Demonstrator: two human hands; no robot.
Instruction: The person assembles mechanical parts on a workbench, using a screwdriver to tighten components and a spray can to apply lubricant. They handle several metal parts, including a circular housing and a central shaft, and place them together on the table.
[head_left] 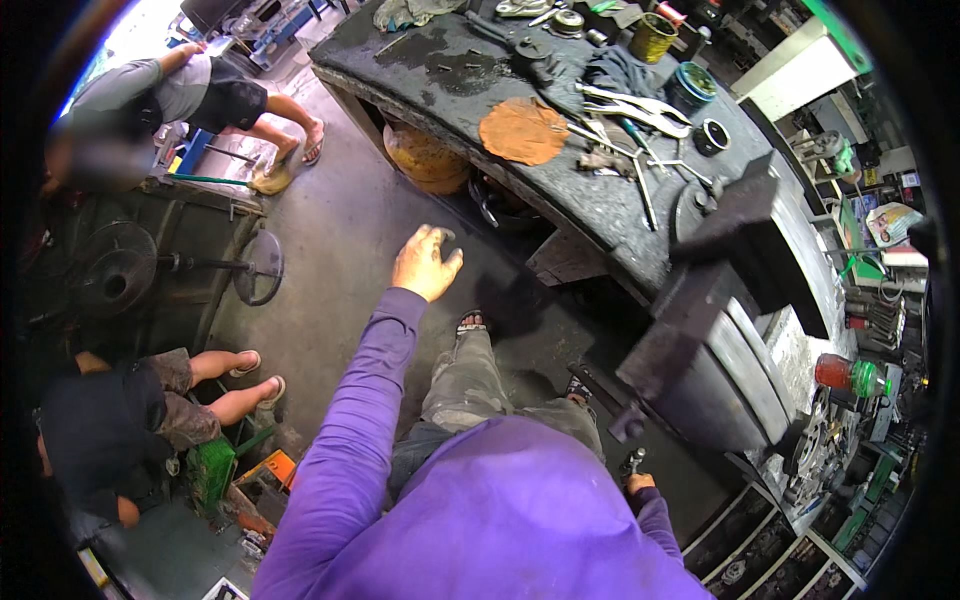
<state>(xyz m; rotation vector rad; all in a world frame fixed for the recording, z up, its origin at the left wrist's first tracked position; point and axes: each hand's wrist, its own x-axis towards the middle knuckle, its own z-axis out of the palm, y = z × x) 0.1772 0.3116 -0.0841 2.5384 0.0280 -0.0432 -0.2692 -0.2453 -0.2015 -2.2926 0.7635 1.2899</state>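
My left hand (425, 264) is held in the air over the floor, left of the workbench. Its fingers are loosely bent, with the thumb apart and nothing visible in the grasp. Low on the right, my right hand (639, 483) is closed round a shiny metal tool (633, 461) with a rounded end; its exact kind is too small to tell. That hand is below the large dark bench vise (690, 350), close to the end of the vise's handle bar (600, 393). Most of the right forearm is hidden behind my purple shirt.
The dark workbench (440, 95) carries an orange-brown round piece (523, 131), locking pliers (640, 108), a T-shaped wrench (640, 175) and cans. A yellowish round tank (425, 160) is under it. Two people are at the left, near a pedestal fan (115, 280). Shelves of parts (800, 560) stand at lower right.
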